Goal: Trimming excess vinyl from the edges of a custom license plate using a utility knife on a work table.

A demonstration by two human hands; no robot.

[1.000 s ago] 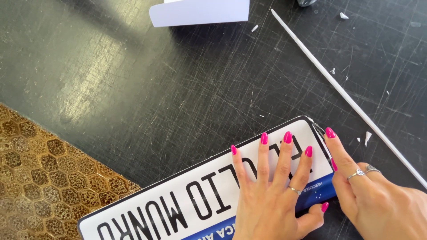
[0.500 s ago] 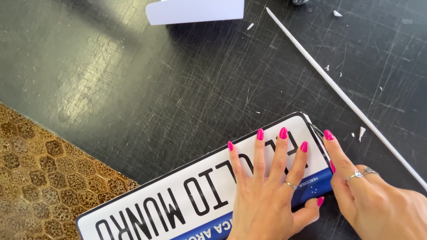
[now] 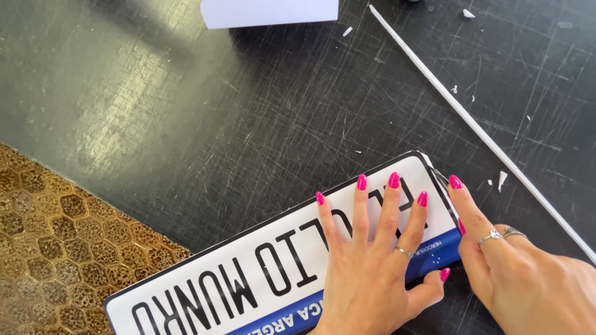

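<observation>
Barely anything shifted: left hand stays spread flat on the plate, right hand's fingers pinching its end edge.

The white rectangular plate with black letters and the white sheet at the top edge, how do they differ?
The white rectangular plate with black letters has a black border and a blue band; the white sheet is plain. The plate lies slanted near the bottom edge under the left hand, with the right hand at its end; the sheet lies untouched and partly out of view. Both rest on the scratched black tabletop.
</observation>
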